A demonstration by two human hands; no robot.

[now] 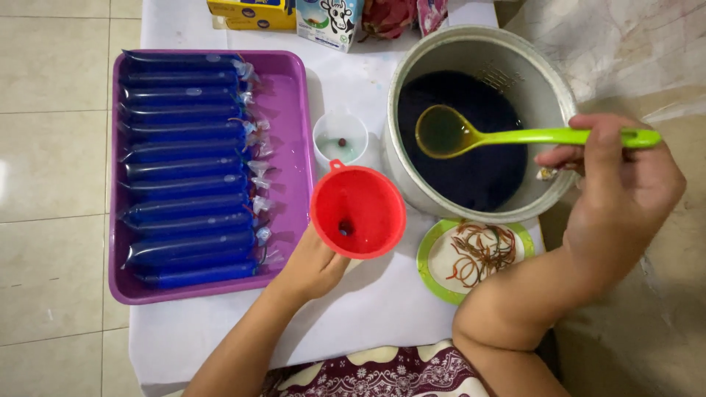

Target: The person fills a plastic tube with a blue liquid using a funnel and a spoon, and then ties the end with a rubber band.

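Observation:
My left hand [312,266] holds a red funnel [358,211] upright above the white table, its fingers wrapped under the cone; whatever hangs below it is hidden. My right hand [618,173] grips the handle of a green ladle [471,134], whose bowl sits over the dark blue liquid in a large metal pot [559,95]. The funnel is just left of the pot's near rim.
A purple tray [290,110] on the left carries several long tied bags of dark blue liquid [187,176]. A small clear cup [340,138] stands between tray and pot. A green-rimmed plate of rubber bands [478,254] lies near the pot. Cartons [327,18] line the far edge.

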